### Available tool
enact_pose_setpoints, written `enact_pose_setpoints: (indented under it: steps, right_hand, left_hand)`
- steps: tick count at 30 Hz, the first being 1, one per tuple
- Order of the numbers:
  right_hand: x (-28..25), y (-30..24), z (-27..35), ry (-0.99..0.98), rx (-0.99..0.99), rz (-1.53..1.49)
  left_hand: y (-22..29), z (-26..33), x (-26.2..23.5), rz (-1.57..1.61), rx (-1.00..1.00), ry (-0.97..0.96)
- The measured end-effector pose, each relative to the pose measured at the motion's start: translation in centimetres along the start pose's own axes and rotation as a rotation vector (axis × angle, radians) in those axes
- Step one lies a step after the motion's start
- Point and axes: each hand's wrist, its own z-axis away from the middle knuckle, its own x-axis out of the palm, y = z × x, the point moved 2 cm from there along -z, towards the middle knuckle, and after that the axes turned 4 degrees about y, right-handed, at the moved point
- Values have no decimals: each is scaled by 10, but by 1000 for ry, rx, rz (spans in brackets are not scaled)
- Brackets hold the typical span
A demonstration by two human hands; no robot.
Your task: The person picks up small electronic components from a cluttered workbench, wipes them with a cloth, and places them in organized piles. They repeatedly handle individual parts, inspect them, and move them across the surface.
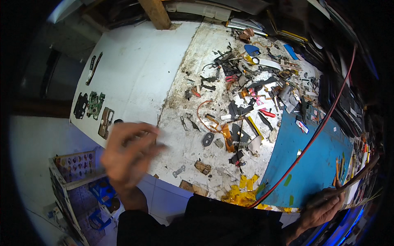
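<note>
We see a white sheet (pixel 135 69) at ten o'clock, a blue mat (pixel 316 164) at four crossed by a red cable (pixel 312 139), and yellow scraps (pixel 242 190) at six.

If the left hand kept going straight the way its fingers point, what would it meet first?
The blurred left hand points right, across the stained white bench top. The first thing in that line looks like the small dark grey oval metal part with two holes, though the hand's height above the bench is unclear.

We see a green circuit board (pixel 95 104) lying flat on the white sheet (pixel 135 69) at far left, between a black part (pixel 80 105) and a brown frame (pixel 106 121).
</note>
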Motion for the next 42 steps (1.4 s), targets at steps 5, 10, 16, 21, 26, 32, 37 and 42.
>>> enact_pose_setpoints:
  steps: [5, 10, 16, 21, 26, 32, 37, 42]
  right_hand:
    - [2, -3, 0, 35, -60, 29]
    - [3, -7, 1, 70, -36, 48]
    - [0, -6, 3, 25, -65, 27]
    - [-13, 8, 8, 17, -60, 48]
    - [-27, 20, 18, -6, -89, 160]
    - [-10, 5, 6, 40, -329, 19]
    - [1, -19, -1, 1, -98, 0]
    - [3, -25, -2, -3, -122, -1]
  left_hand:
    - [41, -19, 30, 172, 186, -304]
    - [56, -30, 45, 128, 274, -274]
    - [63, -34, 56, 242, 190, -403]
    - [69, -51, 42, 471, 245, -648]
    - [45, -91, 45, 69, 219, -543]
    - [29, -117, 81, -147, 207, -487]
    - [31, -119, 77, 29, 364, -432]
    - [5, -127, 82, -27, 67, -423]
